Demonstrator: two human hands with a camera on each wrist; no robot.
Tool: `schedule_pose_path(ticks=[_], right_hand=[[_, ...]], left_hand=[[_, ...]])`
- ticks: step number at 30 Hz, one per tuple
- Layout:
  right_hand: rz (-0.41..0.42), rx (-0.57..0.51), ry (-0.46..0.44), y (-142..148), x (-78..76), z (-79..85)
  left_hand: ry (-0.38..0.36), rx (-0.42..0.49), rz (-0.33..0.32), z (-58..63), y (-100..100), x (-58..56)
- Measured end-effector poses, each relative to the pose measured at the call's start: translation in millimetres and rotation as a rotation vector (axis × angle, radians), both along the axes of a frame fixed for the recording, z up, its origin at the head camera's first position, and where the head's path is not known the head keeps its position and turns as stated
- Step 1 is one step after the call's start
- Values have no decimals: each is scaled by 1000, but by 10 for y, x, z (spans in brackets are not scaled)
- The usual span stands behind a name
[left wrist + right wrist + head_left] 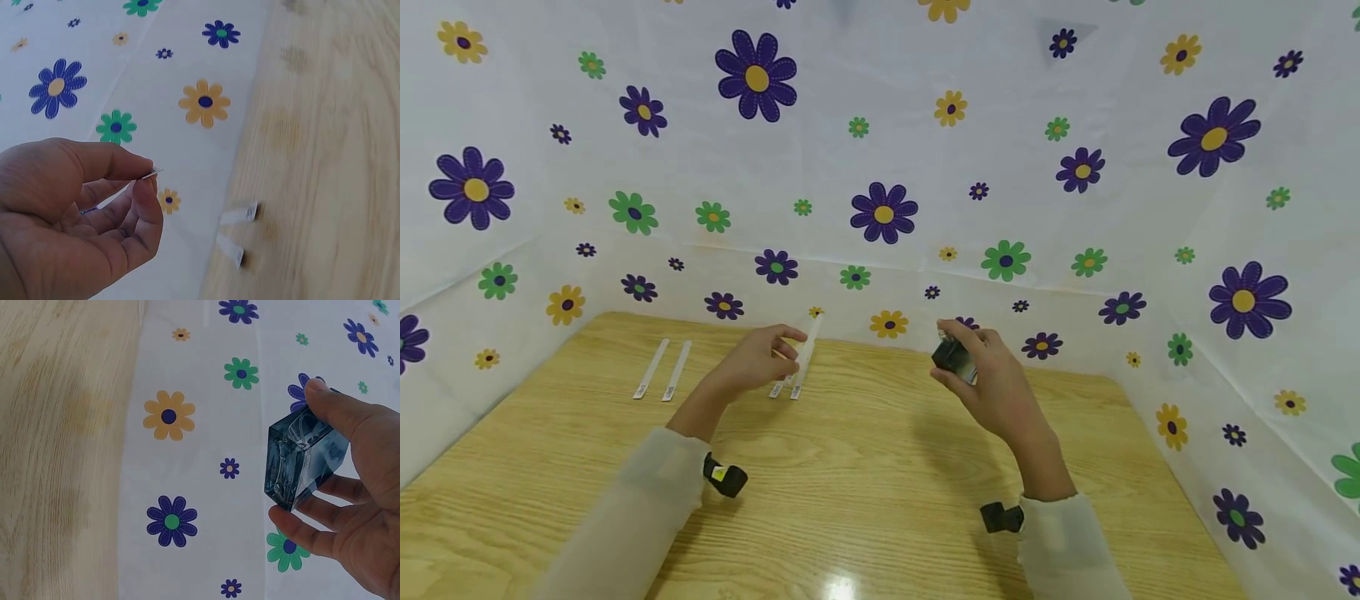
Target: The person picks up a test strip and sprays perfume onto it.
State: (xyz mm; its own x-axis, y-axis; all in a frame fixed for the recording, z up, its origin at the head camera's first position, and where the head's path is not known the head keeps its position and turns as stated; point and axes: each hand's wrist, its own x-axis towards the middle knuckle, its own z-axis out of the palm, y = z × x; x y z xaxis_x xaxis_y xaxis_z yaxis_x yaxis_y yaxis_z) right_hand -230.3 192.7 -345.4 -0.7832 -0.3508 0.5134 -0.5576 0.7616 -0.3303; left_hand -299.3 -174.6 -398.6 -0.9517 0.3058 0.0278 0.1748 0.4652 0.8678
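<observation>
My left hand (756, 358) is raised at the back left of the table. Its thumb and fingertips pinch a thin white paper strip (151, 173), seen nearly edge-on in the left wrist view. Beyond it, two white paper strips (239, 215) with printed ends lie on the wood. Over the table's back right, my right hand (1000, 387) grips a glass perfume bottle (303, 456) between thumb and fingers. The bottle is faceted, clear to bluish, and tilted. Its black cap (951, 354) points left in the head view; the palm side of the bottle is partly hidden.
Two more white strips (651, 368) with printed labels lie side by side at the table's back left. Behind the wooden table (850, 500) and along its sides hangs a white flowered cloth (820, 158). Small black cameras sit on both wrists.
</observation>
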Motion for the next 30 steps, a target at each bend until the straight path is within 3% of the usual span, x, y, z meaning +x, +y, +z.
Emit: schedule_pose_path(ticks=[20, 30], right_hand=[[-8, 6, -14, 0, -9, -32], [-1, 15, 1, -9, -27, -46]], left_hand=[[61, 23, -128, 249, 544, 205], [157, -33, -190, 386, 711, 363]])
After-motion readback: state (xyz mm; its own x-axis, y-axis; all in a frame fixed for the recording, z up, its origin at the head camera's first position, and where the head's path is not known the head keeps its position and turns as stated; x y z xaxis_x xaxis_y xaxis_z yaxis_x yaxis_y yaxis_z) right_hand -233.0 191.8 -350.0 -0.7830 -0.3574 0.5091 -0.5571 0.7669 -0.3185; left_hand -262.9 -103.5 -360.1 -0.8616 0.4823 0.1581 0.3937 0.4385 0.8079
